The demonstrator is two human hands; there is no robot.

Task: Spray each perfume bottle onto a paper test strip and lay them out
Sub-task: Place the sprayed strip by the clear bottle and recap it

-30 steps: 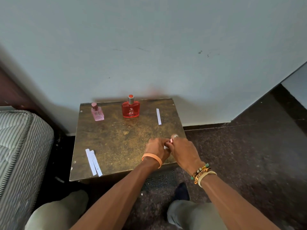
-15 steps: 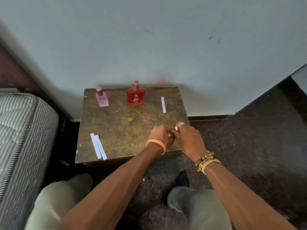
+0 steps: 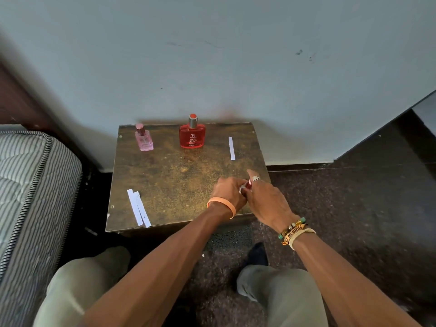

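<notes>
Left hand [image 3: 227,193] pinches a small item [image 3: 245,187], fingers curled; right hand [image 3: 266,204] meets that grip from the right, forefinger straight.

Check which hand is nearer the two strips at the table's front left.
Left. The left hand is off to the right of the two strips, well apart from them; the right hand is farther right still, beyond the left hand. Both pinch a small object between them.

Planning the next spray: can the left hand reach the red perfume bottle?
Likely yes: bare tabletop lies between left hand and red perfume bottle, though it and right hand pinch a small item.
</notes>
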